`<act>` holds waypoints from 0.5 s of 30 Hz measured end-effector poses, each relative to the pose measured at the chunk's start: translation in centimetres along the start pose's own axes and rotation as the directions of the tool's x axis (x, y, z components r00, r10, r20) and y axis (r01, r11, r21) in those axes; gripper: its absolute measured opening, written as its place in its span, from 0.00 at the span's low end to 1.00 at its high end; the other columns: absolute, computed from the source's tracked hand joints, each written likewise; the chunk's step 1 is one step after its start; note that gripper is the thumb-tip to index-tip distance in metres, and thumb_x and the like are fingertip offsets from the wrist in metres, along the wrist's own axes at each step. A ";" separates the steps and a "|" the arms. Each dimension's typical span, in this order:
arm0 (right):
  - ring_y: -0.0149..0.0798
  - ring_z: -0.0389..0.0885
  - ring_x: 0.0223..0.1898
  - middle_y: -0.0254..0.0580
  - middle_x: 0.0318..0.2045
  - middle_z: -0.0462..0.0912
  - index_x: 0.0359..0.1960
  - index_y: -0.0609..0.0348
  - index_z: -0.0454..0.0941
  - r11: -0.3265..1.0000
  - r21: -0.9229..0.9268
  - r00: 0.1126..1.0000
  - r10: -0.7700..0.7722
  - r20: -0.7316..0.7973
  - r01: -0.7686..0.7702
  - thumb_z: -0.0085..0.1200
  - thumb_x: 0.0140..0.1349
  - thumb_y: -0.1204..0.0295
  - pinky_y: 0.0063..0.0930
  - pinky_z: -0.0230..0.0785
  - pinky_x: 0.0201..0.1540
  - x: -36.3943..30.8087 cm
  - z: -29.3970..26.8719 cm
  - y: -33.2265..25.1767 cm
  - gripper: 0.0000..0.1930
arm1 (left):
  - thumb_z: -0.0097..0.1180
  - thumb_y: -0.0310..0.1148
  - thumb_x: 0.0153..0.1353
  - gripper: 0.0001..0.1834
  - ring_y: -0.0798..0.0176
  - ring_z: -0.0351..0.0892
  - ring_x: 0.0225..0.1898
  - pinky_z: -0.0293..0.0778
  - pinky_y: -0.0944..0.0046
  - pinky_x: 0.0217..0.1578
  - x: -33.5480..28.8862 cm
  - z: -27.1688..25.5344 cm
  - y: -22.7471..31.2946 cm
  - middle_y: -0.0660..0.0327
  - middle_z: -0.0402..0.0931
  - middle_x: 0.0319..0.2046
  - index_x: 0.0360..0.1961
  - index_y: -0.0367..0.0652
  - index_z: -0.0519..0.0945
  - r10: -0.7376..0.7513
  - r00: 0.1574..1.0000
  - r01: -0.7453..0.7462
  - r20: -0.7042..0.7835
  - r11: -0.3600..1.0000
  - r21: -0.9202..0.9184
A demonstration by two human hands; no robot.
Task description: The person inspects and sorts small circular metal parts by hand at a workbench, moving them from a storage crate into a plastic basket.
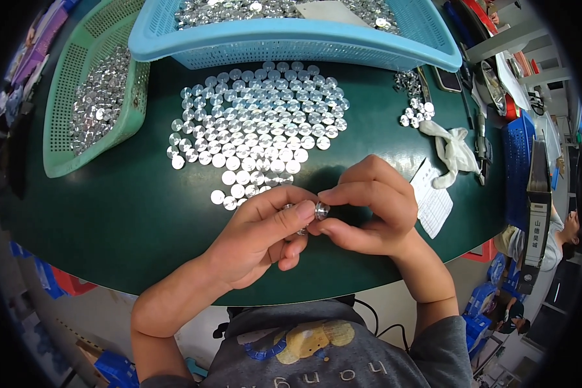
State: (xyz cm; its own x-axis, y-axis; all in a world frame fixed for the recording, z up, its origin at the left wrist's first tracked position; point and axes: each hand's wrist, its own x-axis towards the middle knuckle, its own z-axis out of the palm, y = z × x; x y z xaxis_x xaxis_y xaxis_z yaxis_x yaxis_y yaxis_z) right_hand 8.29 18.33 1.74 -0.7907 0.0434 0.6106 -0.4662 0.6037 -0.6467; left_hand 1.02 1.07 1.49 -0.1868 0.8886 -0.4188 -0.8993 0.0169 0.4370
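Note:
Over the near part of the green table, my two hands meet around small shiny metal parts. My right hand (375, 210) pinches a round silver metal piece (322, 211) between thumb and forefinger. Fingers curled, my left hand (265, 227) holds similar metal pieces, partly hidden by its thumb and fingers. Just beyond the hands, many round silver discs (258, 119) lie flat in close rows, the nearest ones partly behind my left hand.
A blue basket (291, 40) and a green basket (97, 152) hold heaps of metal parts. On the right are small silver pieces (415, 116), a white cloth (451, 150), a paper sheet (431, 197), a phone (448, 79) and a caliper-like tool (482, 145). Other people are at the far right.

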 end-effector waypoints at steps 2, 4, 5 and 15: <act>0.32 0.73 0.20 0.35 0.20 0.74 0.26 0.58 0.78 1.000 -0.001 1.000 0.000 0.005 0.000 0.65 0.36 0.71 0.22 0.61 0.20 0.0 -0.1 0.0 0.13 | 0.46 0.36 0.63 0.11 0.76 0.65 0.21 0.62 0.77 0.18 0.1 -0.1 0.0 0.61 0.70 0.31 0.40 0.39 0.71 0.006 1.000 -0.006 0.002 1.000 0.004; 0.32 0.73 0.20 0.35 0.20 0.74 0.26 0.58 0.78 1.000 -0.003 1.000 -0.001 0.011 0.001 0.65 0.36 0.71 0.22 0.61 0.20 0.0 -0.1 0.1 0.13 | 0.46 0.36 0.63 0.12 0.76 0.65 0.21 0.62 0.77 0.18 0.1 0.0 0.0 0.61 0.70 0.31 0.40 0.39 0.71 0.002 1.000 -0.003 0.005 1.000 0.010; 0.32 0.73 0.20 0.35 0.20 0.74 0.26 0.58 0.78 1.000 0.003 1.000 -0.005 0.013 0.005 0.65 0.36 0.71 0.22 0.61 0.20 0.0 0.0 0.1 0.13 | 0.47 0.36 0.62 0.12 0.76 0.65 0.21 0.63 0.77 0.18 0.1 0.0 0.0 0.62 0.70 0.31 0.40 0.39 0.71 -0.002 1.000 0.002 0.008 1.000 0.016; 0.33 0.72 0.20 0.37 0.20 0.73 0.25 0.58 0.77 0.999 0.036 1.000 0.011 0.024 -0.012 0.65 0.36 0.70 0.22 0.61 0.20 -0.1 -0.1 0.1 0.13 | 0.47 0.37 0.62 0.10 0.76 0.65 0.22 0.63 0.77 0.18 0.1 0.1 0.0 0.63 0.70 0.29 0.36 0.40 0.70 0.028 1.000 -0.028 -0.002 0.999 0.045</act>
State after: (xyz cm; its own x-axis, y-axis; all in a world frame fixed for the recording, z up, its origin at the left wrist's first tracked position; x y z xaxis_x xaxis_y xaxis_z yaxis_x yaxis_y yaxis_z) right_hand 8.39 18.44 1.64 -0.8051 0.0314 0.5923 -0.4705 0.5742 -0.6700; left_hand 1.07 1.19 1.57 -0.2131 0.8878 -0.4080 -0.8748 0.0125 0.4842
